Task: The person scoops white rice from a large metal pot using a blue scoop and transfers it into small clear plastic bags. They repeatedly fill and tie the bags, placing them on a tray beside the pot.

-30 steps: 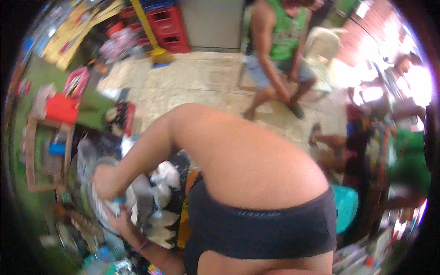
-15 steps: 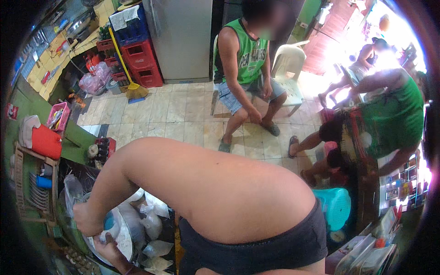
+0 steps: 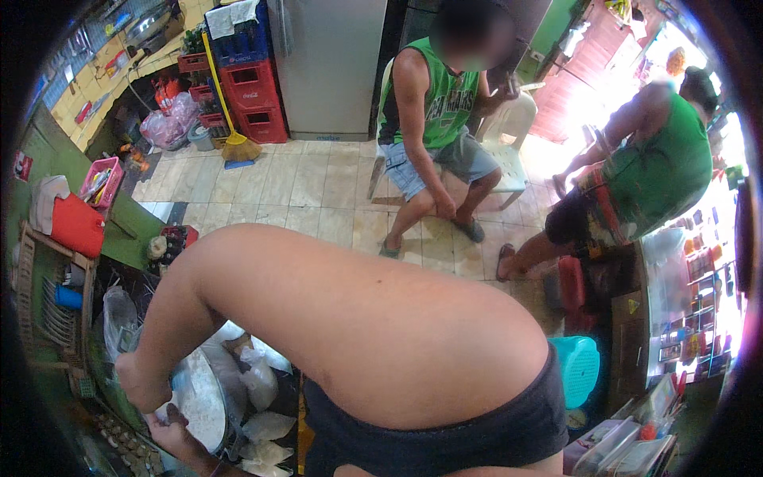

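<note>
At the lower left, both of my hands are close together over a wide round tub of white contents (image 3: pixel 205 413). My right hand (image 3: pixel 143 385) is closed at the end of my bare right arm, which crosses the view. Just below it, my left hand (image 3: pixel 176 436) has its thumb raised and its other fingers curled. A pale, see-through film (image 3: pixel 184 389) shows beside them, but I cannot make out what either hand grips. Tied clear plastic bags (image 3: pixel 260 383) of whitish contents lie right of the tub. A loose clear plastic bag (image 3: pixel 119 314) stands behind my right hand.
A person (image 3: pixel 433 119) in a green jersey sits on a white chair; another (image 3: pixel 660 167) in green stands at right. Nearby are a teal stool (image 3: pixel 579 370), red crates (image 3: pixel 253 91), a yellow broom (image 3: pixel 230 131) and a dish rack (image 3: pixel 60 318) at left.
My hands have shifted slightly down and left; the blue object under them no longer shows. The seated person has raised one hand. The person at right has turned and become more upright.
</note>
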Tool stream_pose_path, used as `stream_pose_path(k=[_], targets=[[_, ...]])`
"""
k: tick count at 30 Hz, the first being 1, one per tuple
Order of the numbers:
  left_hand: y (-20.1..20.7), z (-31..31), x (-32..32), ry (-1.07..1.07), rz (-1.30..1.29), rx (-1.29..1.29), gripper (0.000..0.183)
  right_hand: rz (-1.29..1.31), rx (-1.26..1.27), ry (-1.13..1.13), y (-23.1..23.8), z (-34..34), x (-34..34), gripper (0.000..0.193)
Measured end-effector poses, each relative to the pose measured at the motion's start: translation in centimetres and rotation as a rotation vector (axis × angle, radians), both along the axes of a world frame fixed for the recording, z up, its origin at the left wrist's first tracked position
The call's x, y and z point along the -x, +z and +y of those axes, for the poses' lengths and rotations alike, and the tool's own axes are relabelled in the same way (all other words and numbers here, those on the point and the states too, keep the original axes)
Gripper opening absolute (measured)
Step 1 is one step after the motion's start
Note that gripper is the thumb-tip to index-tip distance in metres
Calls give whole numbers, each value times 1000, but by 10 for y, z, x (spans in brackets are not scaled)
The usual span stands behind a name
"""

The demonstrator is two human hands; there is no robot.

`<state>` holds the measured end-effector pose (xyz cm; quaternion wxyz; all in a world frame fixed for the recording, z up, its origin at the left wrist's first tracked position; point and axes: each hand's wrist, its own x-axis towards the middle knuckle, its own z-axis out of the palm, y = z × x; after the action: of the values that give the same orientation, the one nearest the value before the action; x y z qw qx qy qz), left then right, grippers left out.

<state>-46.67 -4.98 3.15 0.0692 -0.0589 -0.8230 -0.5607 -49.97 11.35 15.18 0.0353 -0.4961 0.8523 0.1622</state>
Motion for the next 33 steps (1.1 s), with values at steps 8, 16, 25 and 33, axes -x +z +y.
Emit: stream_pose_path(k=[8, 16, 25, 33], targets=[[-2, 9, 16, 30, -3, -81, 30, 38, -8, 261, 18, 41, 1, 30], [15, 22, 5, -2, -151, -304, 32, 138, 47, 145, 4, 26, 17, 32], [67, 1, -7, -77, -95, -417, 60, -545, 909, -182, -12, 39, 149, 54], [79, -32, -28, 258, -54, -528, 59, -1455, 1663, -347, -59, 99, 150, 8]])
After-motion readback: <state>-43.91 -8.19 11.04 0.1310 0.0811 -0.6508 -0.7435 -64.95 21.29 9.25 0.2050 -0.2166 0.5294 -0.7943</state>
